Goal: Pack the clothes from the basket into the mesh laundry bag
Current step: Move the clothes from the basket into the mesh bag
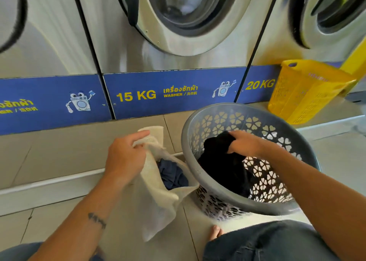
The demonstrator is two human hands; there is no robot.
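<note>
While the left hand [123, 157] pinches the white mesh laundry bag [158, 197] open, blue garment [172, 174] inside, the right hand [242, 142] clutches black clothing [223, 165] in the grey basket [198, 122]

— What are we standing things on here?

— We see a floor [59, 161] of pale beige tiles with thin dark joints, and a white raised strip [49, 189] crossing it from the left toward the middle.

— And what do we find resting on it?

— A grey round basket [217, 193] with flower-shaped cut-outs sits on the tiles, tipped toward us. Just to its left the white mesh laundry bag [156, 207] touches the floor with its lower end, right against the basket. Farther back on the right a yellow basket [305, 94] stands tilted against the washing machines [118, 52]. A bare foot [214, 232] rests near the grey basket's base.
</note>
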